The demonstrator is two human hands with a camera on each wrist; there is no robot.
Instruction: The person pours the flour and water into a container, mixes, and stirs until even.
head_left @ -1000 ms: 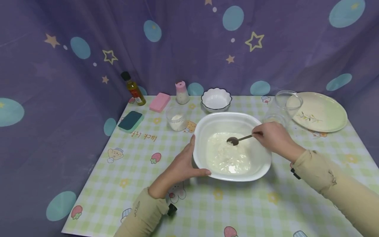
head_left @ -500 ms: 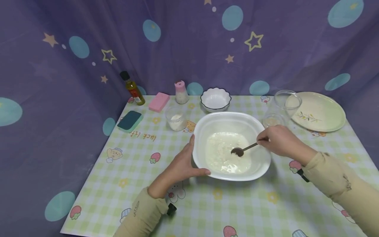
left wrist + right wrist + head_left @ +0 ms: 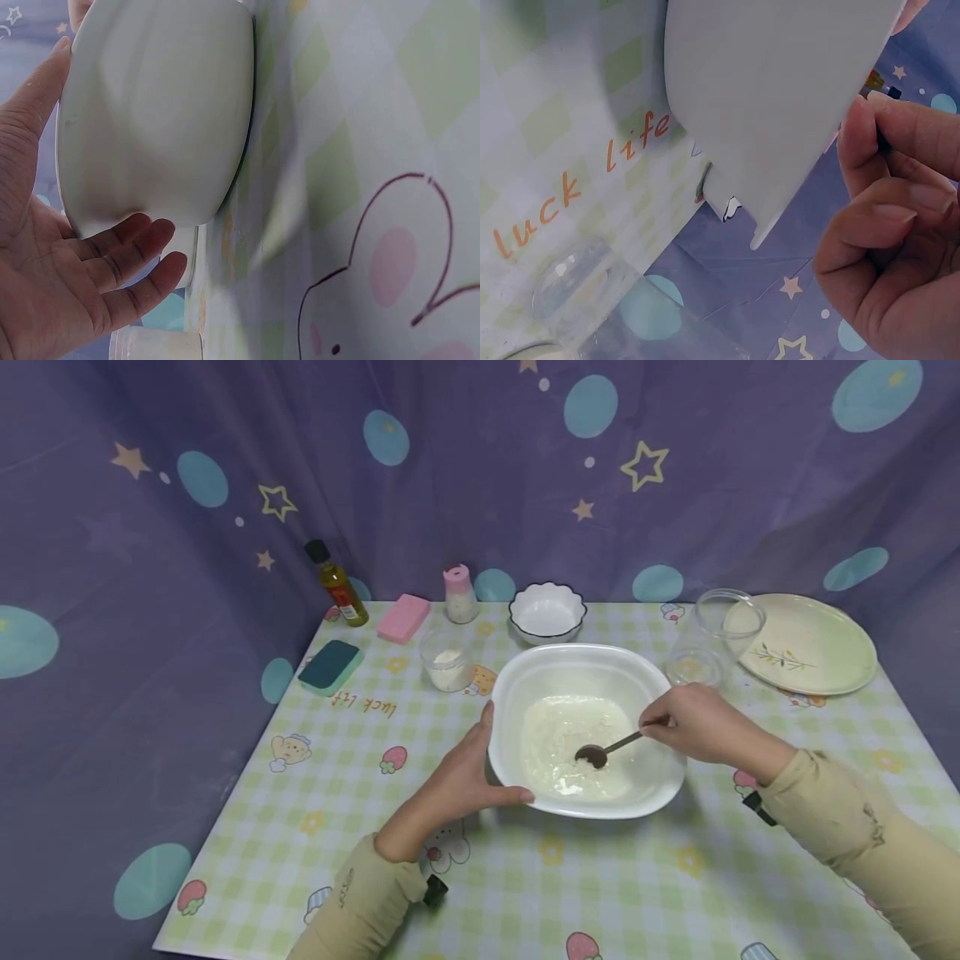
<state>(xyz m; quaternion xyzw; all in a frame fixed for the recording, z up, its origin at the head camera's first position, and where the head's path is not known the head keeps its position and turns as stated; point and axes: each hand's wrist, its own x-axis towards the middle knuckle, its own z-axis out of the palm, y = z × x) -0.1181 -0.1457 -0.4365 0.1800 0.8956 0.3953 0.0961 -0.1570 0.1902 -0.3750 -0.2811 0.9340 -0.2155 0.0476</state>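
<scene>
While held, white bowl, milky batter

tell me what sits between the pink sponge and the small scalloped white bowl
A pink-capped shaker stands between the pink sponge and scalloped bowl, seen in the head view.

The head view looks forward and down from above the near edge of the surface, taking in its whole width up to the far edge, where the backdrop curtain rises. The left wrist view sits very close to the surface, rolled sideways, facing the outer wall of the white basin past the left hand. The right wrist view is equally close and low, also tilted, facing the basin's opposite wall past the right hand, with the curtain behind. All three views share the basin; each wrist view shares its own hand and a patch of checked cloth with the head view.
</scene>
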